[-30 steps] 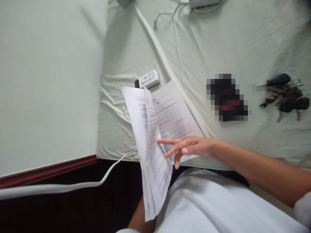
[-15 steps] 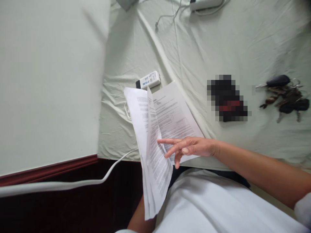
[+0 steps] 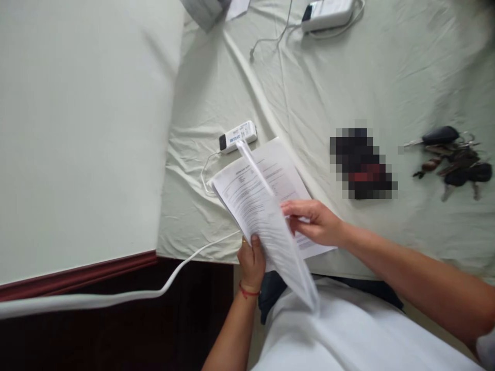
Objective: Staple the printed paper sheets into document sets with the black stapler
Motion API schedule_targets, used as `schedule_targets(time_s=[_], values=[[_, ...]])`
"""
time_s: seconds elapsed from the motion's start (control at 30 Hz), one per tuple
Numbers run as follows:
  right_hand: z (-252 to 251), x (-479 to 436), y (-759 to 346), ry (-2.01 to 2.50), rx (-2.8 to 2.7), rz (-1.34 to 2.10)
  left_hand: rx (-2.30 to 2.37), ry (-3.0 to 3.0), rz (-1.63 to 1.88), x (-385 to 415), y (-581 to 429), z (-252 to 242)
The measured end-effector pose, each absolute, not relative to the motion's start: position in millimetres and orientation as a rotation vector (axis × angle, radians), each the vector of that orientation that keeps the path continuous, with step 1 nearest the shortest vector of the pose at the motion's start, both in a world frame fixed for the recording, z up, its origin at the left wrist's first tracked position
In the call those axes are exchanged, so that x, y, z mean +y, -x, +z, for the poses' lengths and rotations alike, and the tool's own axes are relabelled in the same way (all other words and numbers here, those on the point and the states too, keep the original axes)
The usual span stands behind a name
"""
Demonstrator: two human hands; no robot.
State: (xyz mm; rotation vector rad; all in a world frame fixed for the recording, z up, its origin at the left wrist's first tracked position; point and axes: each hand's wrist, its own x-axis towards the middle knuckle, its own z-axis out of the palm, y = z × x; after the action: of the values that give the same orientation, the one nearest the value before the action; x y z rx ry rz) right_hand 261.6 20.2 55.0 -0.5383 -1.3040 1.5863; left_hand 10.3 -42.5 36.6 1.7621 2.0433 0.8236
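Note:
Printed sheets (image 3: 247, 193) lie fanned out near the front edge of the cloth-covered bed or table. My left hand (image 3: 252, 262), with a red string at the wrist, is closed on the lower left edge of the sheets, thumb on top. One raised, curved page (image 3: 284, 247) stands between my two hands, blurred by motion. My right hand (image 3: 315, 221) is behind that page on its right side, over the lower sheets; its fingertips are partly hidden, so whether they pinch the page is unclear.
A white power bank (image 3: 237, 136) with a cable sits just beyond the papers. Another white device (image 3: 328, 14) is at the top. On the right are a pixelated dark object (image 3: 361, 162) and keys (image 3: 460, 157). A white cable (image 3: 170, 281) runs left.
The raised page has swung to the right and my right hand has moved behind it. My left hand, hidden before, now shows at the sheets' edge. The view has shifted slightly.

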Motion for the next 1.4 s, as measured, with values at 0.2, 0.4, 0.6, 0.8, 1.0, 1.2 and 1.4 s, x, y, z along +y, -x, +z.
schedule_targets(time_s=[0.2,0.4,0.6,0.8,1.0,1.2,1.4], values=[[58.5,29.4,-274.3,1.42,-1.581,0.632,2.004,-1.894,0.846,-42.2,-5.8,29.5],[42.0,31.2,-261.4,1.714,-1.623,0.302,2.0,-1.893,0.828,-42.2,-5.6,29.8],[46.2,25.6,-257.5,1.66,-1.727,0.304,2.007,-1.904,0.847,-43.3,-5.6,30.4],[61.5,22.8,-266.7,1.422,-1.646,0.509,2.026,-1.877,0.824,-43.9,-4.9,30.7],[65.4,35.3,-281.3,1.12,-1.034,1.424,2.017,-1.849,0.857,-43.3,-5.4,29.4],[67.9,45.8,-290.7,0.667,-0.701,2.013,2.025,-1.82,0.853,-45.0,-5.6,30.1],[53.9,34.5,-276.4,0.531,-0.88,1.892,2.037,-1.838,0.83,-45.2,-7.5,34.1]])
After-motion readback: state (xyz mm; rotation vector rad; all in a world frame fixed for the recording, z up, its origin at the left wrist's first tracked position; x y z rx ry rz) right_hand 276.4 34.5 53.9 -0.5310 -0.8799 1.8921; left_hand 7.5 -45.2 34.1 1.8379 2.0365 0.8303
